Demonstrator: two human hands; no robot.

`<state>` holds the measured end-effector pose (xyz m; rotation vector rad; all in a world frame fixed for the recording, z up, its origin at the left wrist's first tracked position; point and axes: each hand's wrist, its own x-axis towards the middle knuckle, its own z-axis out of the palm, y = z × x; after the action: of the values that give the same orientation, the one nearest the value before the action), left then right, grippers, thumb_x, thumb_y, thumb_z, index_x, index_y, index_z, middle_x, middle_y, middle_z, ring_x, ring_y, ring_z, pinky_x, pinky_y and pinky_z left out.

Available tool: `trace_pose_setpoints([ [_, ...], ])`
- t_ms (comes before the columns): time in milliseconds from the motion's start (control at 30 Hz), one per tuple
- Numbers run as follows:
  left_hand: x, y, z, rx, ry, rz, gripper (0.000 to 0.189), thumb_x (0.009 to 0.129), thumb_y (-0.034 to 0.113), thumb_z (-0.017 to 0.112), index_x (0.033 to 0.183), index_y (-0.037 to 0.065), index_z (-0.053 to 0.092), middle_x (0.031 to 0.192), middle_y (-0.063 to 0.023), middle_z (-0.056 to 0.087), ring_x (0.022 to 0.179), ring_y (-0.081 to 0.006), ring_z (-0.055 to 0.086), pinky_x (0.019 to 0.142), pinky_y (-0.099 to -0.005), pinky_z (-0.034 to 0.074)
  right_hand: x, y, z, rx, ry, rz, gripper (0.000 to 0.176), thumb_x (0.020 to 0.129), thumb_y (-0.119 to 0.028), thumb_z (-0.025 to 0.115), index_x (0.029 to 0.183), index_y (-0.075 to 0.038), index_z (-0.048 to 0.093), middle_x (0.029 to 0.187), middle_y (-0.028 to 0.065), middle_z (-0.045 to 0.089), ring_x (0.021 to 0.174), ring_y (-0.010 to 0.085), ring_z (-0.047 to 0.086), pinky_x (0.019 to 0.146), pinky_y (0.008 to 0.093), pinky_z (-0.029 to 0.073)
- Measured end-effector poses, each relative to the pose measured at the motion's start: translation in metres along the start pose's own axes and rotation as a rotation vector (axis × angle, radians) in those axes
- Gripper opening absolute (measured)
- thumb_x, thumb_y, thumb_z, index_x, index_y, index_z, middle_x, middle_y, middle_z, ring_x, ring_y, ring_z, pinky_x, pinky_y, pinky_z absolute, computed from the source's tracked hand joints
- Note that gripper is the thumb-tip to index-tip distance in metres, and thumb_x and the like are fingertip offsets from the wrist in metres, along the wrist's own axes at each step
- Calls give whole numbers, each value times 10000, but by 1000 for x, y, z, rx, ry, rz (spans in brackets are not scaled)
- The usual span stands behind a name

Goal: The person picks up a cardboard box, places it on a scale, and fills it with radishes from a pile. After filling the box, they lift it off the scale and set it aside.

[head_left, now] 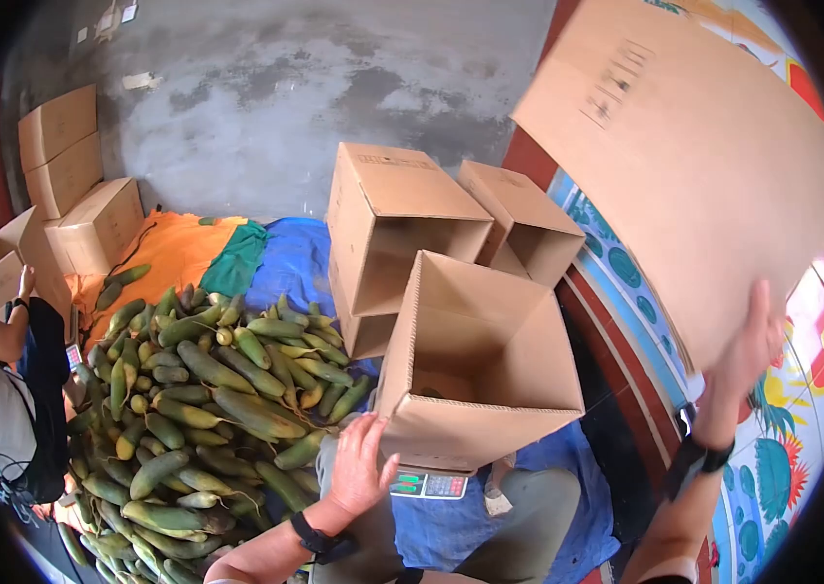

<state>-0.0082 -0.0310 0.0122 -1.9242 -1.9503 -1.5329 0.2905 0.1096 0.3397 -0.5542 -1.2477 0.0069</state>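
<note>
My left hand has its fingers spread beside the lower front-left corner of an open-topped cardboard carton. Whether the fingertips touch the carton is hard to tell. The carton stands on a digital scale, whose green display and keypad show below it. Raised on the right, a large flat piece of cardboard with printing on it is gripped at its lower edge by my right hand. Part of that hand's grip is hidden. To the left lies a big heap of green and yellowish cucumbers.
Open cartons lie stacked on their sides behind the scale, with another carton beside them. More boxes stand at the far left. Another person sits at the left edge. Blue sheeting covers the floor.
</note>
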Motion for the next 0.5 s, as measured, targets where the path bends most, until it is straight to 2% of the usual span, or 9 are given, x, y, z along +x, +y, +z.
trace_pose_setpoints([
  [33, 0, 0, -1, 6, -4, 0, 638, 734, 151, 685, 1293, 10, 414, 1279, -218, 441, 1200, -392, 420, 1024, -472, 336, 11, 15, 25, -18, -29, 22, 241, 918, -153, 591, 1077, 29, 595, 985, 62, 629, 848, 100, 571, 773, 244, 457],
  [100, 2, -1, -2, -13, -1, 12, 652, 720, 145, 700, 1292, 11, 416, 1282, -210, 445, 1207, -386, 421, 1022, -467, 340, 20, 34, 90, 35, -93, -110, 200, 907, -161, 608, 996, 18, 617, 925, 33, 631, 819, 80, 557, 745, 233, 453],
  [167, 4, -2, -2, -20, -7, 11, 586, 754, 154, 667, 1262, -9, 423, 1276, -216, 456, 1186, -399, 440, 1024, -477, 340, 21, 54, 154, 214, -125, -47, 165, 901, -150, 612, 955, 5, 631, 882, 11, 631, 799, 65, 544, 720, 227, 447],
  [267, 6, -6, -6, -2, -25, -16, 588, 751, 179, 673, 1255, -5, 434, 1279, -206, 460, 1191, -396, 438, 1019, -474, 348, 6, 77, 235, 272, -177, -21, 164, 891, -151, 621, 938, 5, 632, 851, 12, 631, 771, 72, 537, 708, 241, 448],
  [367, 7, -11, -7, -8, -41, -26, 600, 739, 201, 686, 1253, 7, 445, 1287, -196, 460, 1193, -386, 438, 1013, -465, 352, -23, 96, 305, 197, -195, -27, 183, 885, -168, 626, 901, 14, 620, 778, 54, 629, 735, 84, 532, 675, 271, 451],
  [433, 9, -12, -12, 23, -63, -51, 606, 728, 214, 696, 1246, 11, 454, 1291, -187, 463, 1190, -378, 446, 996, -460, 364, -46, 125, 348, 121, -195, -37, 220, 880, -197, 627, 853, 18, 592, 702, 118, 593, 668, 125, 528, 630, 302, 451],
  [500, 9, -13, -14, 20, -74, -44, 579, 788, 261, 669, 1261, 16, 443, 1269, -199, 471, 1195, -364, 450, 979, -445, 365, -78, 150, 382, 47, -196, -20, 257, 888, -232, 608, 814, 11, 568, 686, 175, 582, 630, 226, 569, 611, 348, 458],
])
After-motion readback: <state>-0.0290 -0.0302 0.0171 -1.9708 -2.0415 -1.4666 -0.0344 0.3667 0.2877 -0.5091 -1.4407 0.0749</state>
